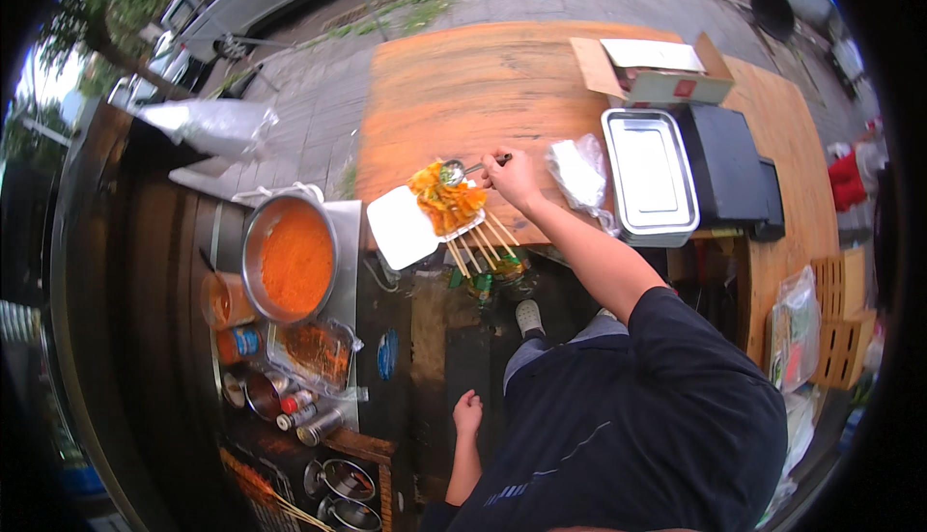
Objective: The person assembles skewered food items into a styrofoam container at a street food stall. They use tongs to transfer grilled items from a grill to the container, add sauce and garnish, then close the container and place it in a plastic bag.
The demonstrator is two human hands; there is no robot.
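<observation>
— Outdoors, grey paving [319,98] at upper left, wooden table [463,78] across the upper middle of the frame. And the step in hand?

— Probably topping skewers [450,206]: laid in a white box [398,230], lid flipped back, at the table's lower edge in mid-frame, bare sticks poking out toward lower right.

— Right hand [509,175]?

— Clamped on a spoon [453,174], just above mid-frame; spoon end over the skewers' upper end, carrying something pale green, too small to name.

— Left hand [468,414]?

— Low in the frame, near the middle, fingers loosely curled, nothing visible in it; whether quite together, cannot tell.

— Next move, at a guess?

— Calls for a low, gentle tip of the spoon, kept inside the box.

— And containers?

— At left, steel bowl [253,257] of orange-red sauce [296,260]; below it, jug [238,312] with orange liquid, jar [238,344], contents unclear, and clear tub [281,344] smeared reddish.

— Upper right?

— Steel tray [654,170], basin or lid, cannot tell; above it, carton [676,90], flaps up, contents unclear.
</observation>
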